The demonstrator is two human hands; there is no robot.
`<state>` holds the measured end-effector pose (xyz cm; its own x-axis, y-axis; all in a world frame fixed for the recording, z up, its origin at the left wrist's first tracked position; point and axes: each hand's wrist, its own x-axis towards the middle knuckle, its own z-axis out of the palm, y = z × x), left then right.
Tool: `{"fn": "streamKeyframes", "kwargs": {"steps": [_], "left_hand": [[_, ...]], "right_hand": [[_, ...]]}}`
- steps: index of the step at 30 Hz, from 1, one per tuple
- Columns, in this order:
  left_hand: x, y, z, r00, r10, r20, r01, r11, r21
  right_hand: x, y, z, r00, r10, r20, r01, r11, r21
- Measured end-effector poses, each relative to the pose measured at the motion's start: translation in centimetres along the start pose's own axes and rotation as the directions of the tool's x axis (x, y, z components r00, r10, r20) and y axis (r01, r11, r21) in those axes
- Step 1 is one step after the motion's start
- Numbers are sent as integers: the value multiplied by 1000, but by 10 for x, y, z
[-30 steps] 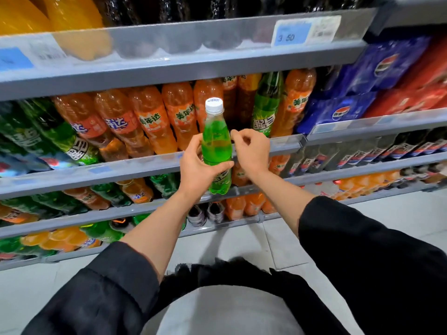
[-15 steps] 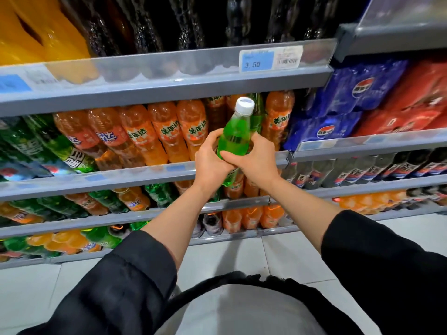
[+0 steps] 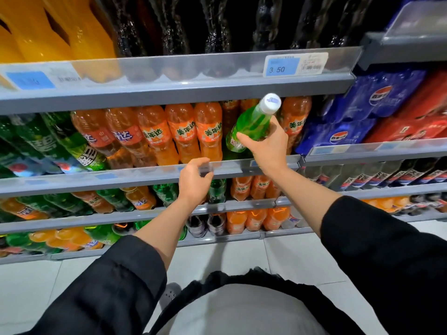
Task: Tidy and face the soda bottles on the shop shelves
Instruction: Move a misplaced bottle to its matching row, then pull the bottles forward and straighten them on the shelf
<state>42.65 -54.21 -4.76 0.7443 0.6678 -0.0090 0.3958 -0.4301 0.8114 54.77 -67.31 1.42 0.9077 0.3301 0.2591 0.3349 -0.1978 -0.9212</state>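
My right hand [image 3: 263,141] grips a bright green soda bottle [image 3: 251,124] with a white cap, tilted so the cap points up and right. The bottle hangs in front of the orange soda bottles [image 3: 183,131] on the second shelf, at a gap beside a dark green bottle. My left hand [image 3: 194,181] hovers lower, in front of the shelf's front rail [image 3: 145,175], fingers loosely curled and holding nothing.
Dark green bottles [image 3: 48,143] fill the shelf's left side. Blue and red multipacks [image 3: 377,112] lie to the right. Above is a shelf of dark cola and yellow bottles with a 3.50 price tag [image 3: 281,66]. Lower shelves hold mixed bottles; white floor tiles lie below.
My left hand let go of the green bottle and dropped to the rail. My right hand took the bottle alone and carried it up and right, tilted, toward the shelf.
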Motion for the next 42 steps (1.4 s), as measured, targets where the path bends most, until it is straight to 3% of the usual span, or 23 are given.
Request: {"fn": "streamKeyframes", "kwargs": {"steps": [3,9,14,27,34,38,42], "left_hand": [[5,-15,-6,997,-26,72,23,998,51],[7,-30,-11,987,98,126,-120,976,182],[7,-37,-14,973,138,187,-188,941,283],[7,-46,-15,956,149,252,-218,938,269],[7,-44,-15,949,131,288,-223,923,313],[-2,-40,-20,979,109,172,-137,978,159],[-19,-47,-37,995,45,-90,-36,994,101]], "right_hand": [[4,-1,10,999,13,39,-8,993,-118],[4,5,26,993,68,98,-25,922,-387],[23,-5,30,985,161,64,-109,864,-492],[15,-4,50,976,202,-86,-220,892,-396],[-5,11,56,987,134,-87,-158,898,-410],[-30,28,61,987,85,-140,-133,912,-388],[-50,29,74,997,75,20,-61,922,-382]]}}
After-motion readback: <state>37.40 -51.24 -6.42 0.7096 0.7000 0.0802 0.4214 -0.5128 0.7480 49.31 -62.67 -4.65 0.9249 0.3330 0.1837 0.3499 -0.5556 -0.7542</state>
